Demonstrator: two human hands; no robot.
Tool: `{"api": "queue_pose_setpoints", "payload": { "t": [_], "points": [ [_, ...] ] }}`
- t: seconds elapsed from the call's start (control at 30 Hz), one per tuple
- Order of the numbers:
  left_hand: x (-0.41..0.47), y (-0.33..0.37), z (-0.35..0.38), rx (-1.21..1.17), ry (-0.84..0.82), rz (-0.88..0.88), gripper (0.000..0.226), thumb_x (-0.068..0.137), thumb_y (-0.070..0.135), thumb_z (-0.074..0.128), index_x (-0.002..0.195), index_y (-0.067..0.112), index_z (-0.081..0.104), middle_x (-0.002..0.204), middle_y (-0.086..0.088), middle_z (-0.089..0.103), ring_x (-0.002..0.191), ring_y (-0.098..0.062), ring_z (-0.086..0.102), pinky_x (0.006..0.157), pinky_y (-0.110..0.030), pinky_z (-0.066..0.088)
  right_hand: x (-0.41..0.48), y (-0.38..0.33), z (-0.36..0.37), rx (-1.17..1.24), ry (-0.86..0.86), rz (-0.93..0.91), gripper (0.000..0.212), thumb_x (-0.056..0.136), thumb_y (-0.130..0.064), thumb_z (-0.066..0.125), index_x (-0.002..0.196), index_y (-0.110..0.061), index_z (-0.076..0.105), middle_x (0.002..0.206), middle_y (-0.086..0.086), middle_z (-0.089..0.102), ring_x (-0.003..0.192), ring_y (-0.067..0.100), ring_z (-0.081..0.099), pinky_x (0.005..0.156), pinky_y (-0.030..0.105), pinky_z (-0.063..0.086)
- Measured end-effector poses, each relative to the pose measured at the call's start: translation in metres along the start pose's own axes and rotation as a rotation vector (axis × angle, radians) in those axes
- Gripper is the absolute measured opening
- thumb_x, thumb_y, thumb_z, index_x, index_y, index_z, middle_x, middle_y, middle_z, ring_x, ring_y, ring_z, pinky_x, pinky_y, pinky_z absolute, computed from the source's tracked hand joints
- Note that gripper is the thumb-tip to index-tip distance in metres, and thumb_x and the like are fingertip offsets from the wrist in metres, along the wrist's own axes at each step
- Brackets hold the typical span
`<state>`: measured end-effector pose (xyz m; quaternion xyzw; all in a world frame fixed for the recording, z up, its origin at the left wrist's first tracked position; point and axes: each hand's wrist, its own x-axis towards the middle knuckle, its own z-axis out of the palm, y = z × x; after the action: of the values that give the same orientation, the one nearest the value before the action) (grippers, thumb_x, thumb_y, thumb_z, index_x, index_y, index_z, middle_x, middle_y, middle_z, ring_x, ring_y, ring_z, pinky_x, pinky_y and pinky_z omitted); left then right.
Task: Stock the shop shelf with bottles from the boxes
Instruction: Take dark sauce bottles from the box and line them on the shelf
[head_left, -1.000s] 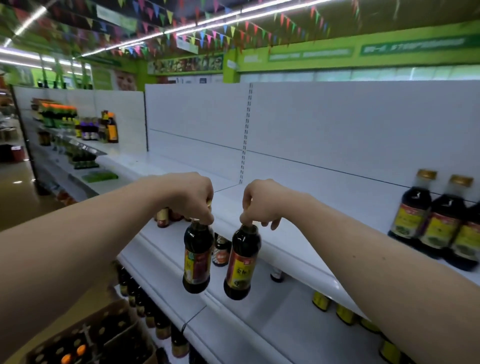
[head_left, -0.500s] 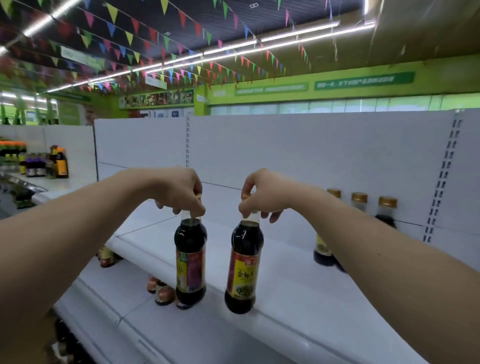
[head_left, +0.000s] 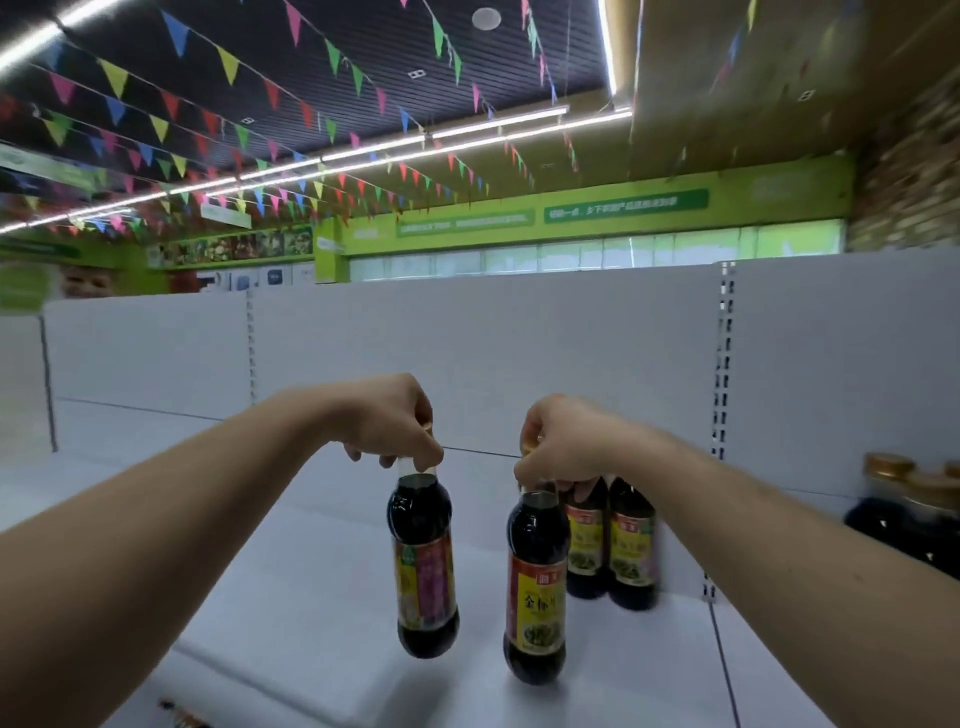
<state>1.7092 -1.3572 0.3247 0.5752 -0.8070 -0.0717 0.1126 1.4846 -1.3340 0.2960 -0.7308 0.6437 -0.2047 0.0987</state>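
Bottles of dark sauce hang from both our hands over the white shelf (head_left: 291, 597). On the left, our left hand (head_left: 395, 426) has its fingers curled round the gold cap and neck of the purple-labelled bottle (head_left: 423, 566), which hangs upright. Just to the right, our right hand (head_left: 566, 447) grips the top of the red-labelled bottle (head_left: 537, 587) in the same way; it hangs a little lower in view. The two held bottles are near each other but apart, and we cannot tell whether their bases touch the shelf. Behind the red-labelled one, two standing bottles (head_left: 631, 556) sit side by side on the shelf, close against the white back panel (head_left: 467, 353). At the far right edge, blurred, gold-capped bottles (head_left: 904, 514) stand in a cluster beyond the slotted upright (head_left: 724, 364).
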Motion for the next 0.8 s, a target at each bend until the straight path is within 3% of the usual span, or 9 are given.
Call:
{"api": "queue_pose_setpoints", "payload": {
  "t": [0.17,0.37,0.47,0.8],
  "points": [
    [0.039,0.025,0.021,-0.005,-0.030,0.103,0.015,0.077,0.031,0.074,0.075,0.017,0.073,0.063,-0.001,0.068,0.063,-0.015,0.061,0.053,-0.027,0.051,0.000,0.036,-0.007,0.003,0.047,0.112,0.025,0.082,-0.022,0.080,0.099,-0.012,0.063,0.094,0.011,0.072,0.083,0.027,0.076,0.063,0.038,0.066],
    [0.077,0.052,0.037,0.027,-0.052,0.256,0.022,0.076,0.036,0.074,0.078,0.014,0.074,0.069,-0.004,0.072,0.063,-0.016,0.062,0.050,-0.026,0.050,0.002,0.062,-0.016,-0.019,0.101,0.251,0.024,0.080,-0.019,0.082,0.094,-0.008,0.066,0.087,0.012,0.072,0.077,0.027,0.074,0.056,0.035,0.064],
    [0.095,0.063,0.045,0.034,-0.075,0.322,0.022,0.075,0.036,0.074,0.074,0.014,0.070,0.067,-0.003,0.071,0.058,-0.015,0.060,0.049,-0.027,0.049,0.005,0.072,-0.017,-0.021,0.136,0.313,0.023,0.082,-0.019,0.082,0.096,-0.010,0.065,0.091,0.012,0.073,0.084,0.029,0.075,0.061,0.038,0.065],
    [0.128,0.093,0.070,0.039,-0.116,0.417,0.024,0.075,0.036,0.072,0.076,0.013,0.067,0.071,-0.004,0.072,0.064,-0.019,0.064,0.061,-0.034,0.061,0.013,0.093,-0.010,-0.006,0.227,0.460,0.026,0.083,-0.021,0.082,0.098,-0.010,0.063,0.093,0.013,0.071,0.081,0.027,0.075,0.064,0.041,0.066]
  ]
}}
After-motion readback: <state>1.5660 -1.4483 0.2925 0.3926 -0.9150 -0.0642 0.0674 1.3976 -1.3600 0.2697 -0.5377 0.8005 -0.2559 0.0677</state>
